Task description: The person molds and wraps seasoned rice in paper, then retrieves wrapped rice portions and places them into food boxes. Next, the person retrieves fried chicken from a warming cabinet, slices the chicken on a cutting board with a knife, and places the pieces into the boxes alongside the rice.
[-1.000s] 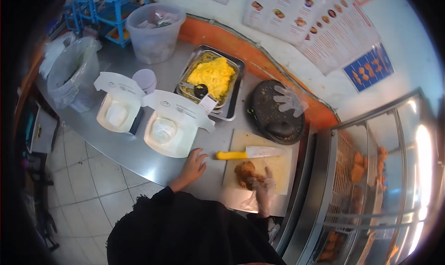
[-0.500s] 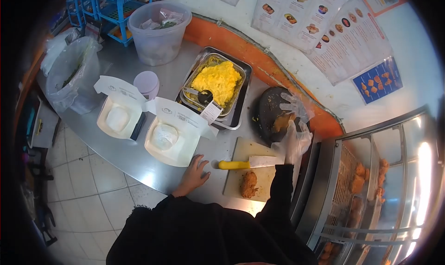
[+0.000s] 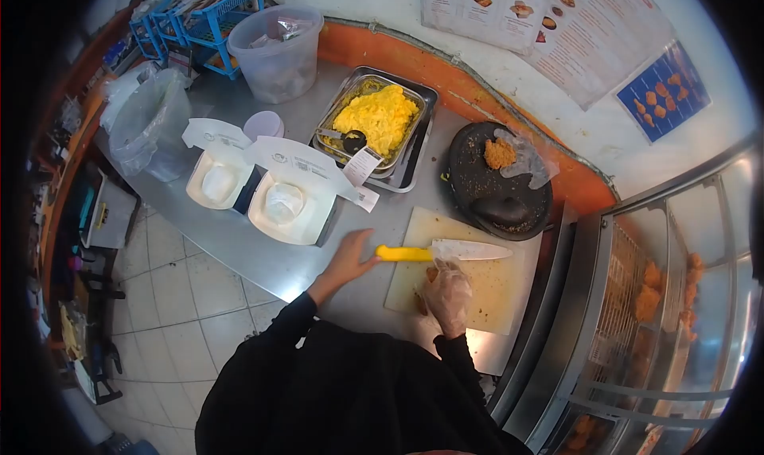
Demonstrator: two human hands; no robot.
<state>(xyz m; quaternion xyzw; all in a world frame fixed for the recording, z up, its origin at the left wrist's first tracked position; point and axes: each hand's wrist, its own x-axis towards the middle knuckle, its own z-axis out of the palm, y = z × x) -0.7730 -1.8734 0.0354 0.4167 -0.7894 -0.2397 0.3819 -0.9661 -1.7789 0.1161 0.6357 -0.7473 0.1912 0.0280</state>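
My right hand (image 3: 448, 297), in a clear plastic glove, is closed around a piece of fried chicken (image 3: 431, 275) on the pale cutting board (image 3: 497, 296); the hand hides most of the piece. Just beyond it lies a knife (image 3: 404, 253) with a yellow handle, its blade flat across the board. My bare left hand (image 3: 348, 258) is open by the handle's end, fingers apart; whether it touches the handle I cannot tell. Behind the board, a dark stone mortar (image 3: 469, 180) holds crumbly fried chicken (image 3: 500, 154), a pestle (image 3: 500, 210) and a crumpled clear plastic glove (image 3: 529, 159).
Two open paper boxes (image 3: 306, 234) with white rounded mounds of what looks like rice stand left of my left hand. A metal tray (image 3: 406, 186) of yellow scrambled egg (image 3: 378, 117) sits behind them, near a plastic bucket (image 3: 278, 65). A glass food warmer (image 3: 621, 296) borders the right.
My right hand has come from the mortar to the fried chicken on the board and closed over it. My left hand has moved nearer the knife handle. The mortar's contents are uncovered.
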